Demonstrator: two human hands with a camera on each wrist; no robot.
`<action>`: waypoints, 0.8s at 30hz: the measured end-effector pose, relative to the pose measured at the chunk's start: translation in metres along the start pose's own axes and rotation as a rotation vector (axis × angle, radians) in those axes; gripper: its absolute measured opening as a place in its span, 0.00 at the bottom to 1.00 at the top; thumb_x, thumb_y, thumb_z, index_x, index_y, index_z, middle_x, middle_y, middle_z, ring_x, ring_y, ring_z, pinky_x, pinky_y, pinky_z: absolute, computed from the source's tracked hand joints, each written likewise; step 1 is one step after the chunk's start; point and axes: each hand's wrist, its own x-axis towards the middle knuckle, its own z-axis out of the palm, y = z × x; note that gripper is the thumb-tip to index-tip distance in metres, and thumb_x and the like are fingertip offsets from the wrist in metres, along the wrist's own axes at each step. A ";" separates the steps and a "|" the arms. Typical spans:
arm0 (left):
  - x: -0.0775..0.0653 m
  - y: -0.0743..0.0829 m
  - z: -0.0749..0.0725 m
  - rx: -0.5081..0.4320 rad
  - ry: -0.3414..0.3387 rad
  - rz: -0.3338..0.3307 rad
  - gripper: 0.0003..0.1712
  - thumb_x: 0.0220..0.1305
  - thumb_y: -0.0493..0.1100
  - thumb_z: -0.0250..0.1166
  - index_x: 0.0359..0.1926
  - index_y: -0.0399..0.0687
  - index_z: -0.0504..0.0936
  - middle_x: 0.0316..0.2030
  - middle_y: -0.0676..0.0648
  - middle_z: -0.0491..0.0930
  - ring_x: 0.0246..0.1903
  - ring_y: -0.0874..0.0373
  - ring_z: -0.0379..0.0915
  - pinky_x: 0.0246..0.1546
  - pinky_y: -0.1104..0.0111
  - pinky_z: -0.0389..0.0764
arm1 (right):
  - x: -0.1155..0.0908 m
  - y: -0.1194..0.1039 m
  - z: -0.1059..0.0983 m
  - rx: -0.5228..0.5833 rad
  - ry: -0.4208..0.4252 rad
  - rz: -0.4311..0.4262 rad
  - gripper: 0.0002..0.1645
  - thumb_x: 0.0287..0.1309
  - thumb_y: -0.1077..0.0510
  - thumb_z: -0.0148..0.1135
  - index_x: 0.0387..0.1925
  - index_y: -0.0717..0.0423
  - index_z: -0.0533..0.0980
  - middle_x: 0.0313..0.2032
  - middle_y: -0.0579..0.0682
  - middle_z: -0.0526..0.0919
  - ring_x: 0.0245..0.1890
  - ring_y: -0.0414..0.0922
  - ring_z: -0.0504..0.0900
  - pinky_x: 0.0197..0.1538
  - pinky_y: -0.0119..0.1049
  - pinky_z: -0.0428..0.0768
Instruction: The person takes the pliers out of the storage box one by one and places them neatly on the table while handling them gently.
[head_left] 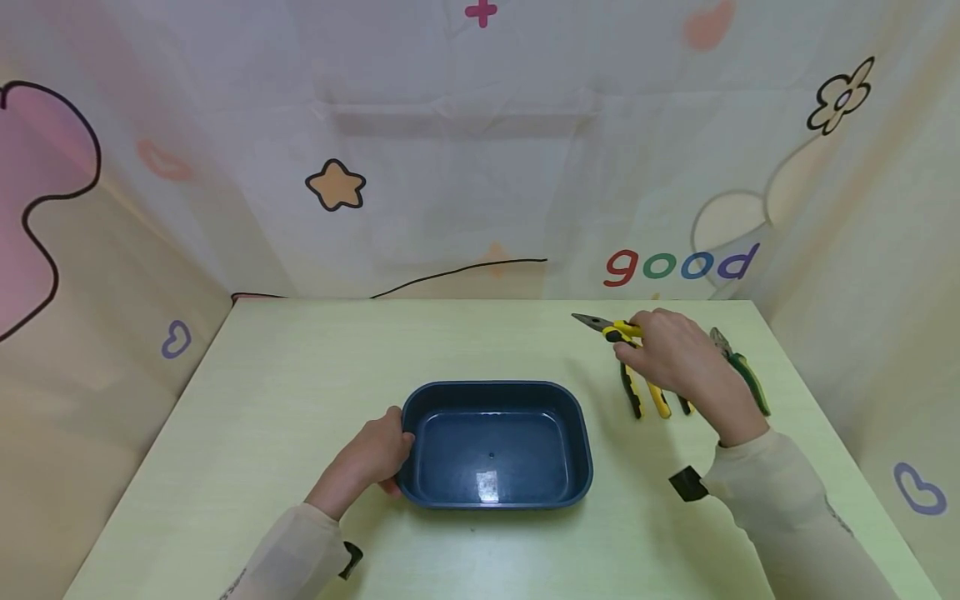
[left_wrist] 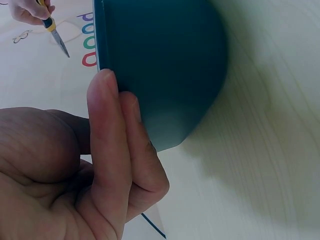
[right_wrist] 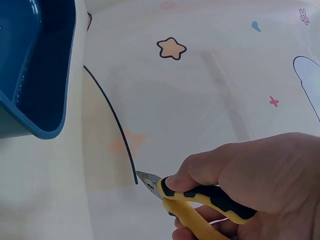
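Note:
My right hand (head_left: 678,357) grips long-nose pliers (head_left: 596,322) with yellow and black handles, raised over the table's back right. Their pointed metal nose faces left in the head view; in the right wrist view the thumb lies along one handle of the pliers (right_wrist: 212,198). At the left end of a dark blue rectangular tray (head_left: 491,492), my left hand (head_left: 377,448) holds the rim, thumb on the inner side and fingers outside. The left wrist view shows fingertips (left_wrist: 106,82) against the tray's outer wall (left_wrist: 165,65). Nothing lies in the tray.
Under the right hand lie more tools with yellow and black handles (head_left: 658,402), their heads hidden by the hand. Farther right are green-handled pliers (head_left: 750,383). A printed cloth (head_left: 450,183) hangs behind the pale table (head_left: 300,358) and along both sides.

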 end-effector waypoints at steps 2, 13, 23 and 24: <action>0.000 -0.001 0.000 0.002 0.001 0.001 0.21 0.79 0.36 0.51 0.64 0.25 0.62 0.37 0.31 0.78 0.14 0.52 0.81 0.26 0.64 0.83 | 0.002 0.001 0.002 0.000 0.000 0.012 0.21 0.64 0.54 0.63 0.45 0.72 0.79 0.26 0.55 0.76 0.25 0.49 0.74 0.29 0.40 0.72; 0.000 -0.001 0.000 0.004 -0.001 0.004 0.21 0.80 0.36 0.52 0.64 0.26 0.62 0.35 0.33 0.78 0.14 0.52 0.81 0.27 0.63 0.83 | 0.009 0.002 0.017 0.037 0.015 0.120 0.26 0.66 0.52 0.60 0.48 0.75 0.77 0.32 0.60 0.78 0.33 0.54 0.75 0.37 0.44 0.77; 0.000 -0.002 0.000 0.004 -0.003 0.015 0.18 0.80 0.36 0.51 0.62 0.26 0.64 0.32 0.35 0.77 0.13 0.53 0.81 0.28 0.63 0.83 | 0.016 0.006 0.029 0.050 0.003 0.139 0.20 0.66 0.53 0.59 0.38 0.71 0.76 0.27 0.57 0.73 0.30 0.53 0.73 0.34 0.42 0.72; 0.001 -0.003 0.000 0.005 -0.001 0.016 0.18 0.80 0.36 0.51 0.62 0.26 0.64 0.31 0.35 0.77 0.13 0.53 0.81 0.28 0.63 0.83 | 0.017 0.007 0.030 0.052 0.002 0.140 0.19 0.66 0.53 0.59 0.37 0.70 0.76 0.27 0.57 0.73 0.29 0.53 0.73 0.34 0.42 0.71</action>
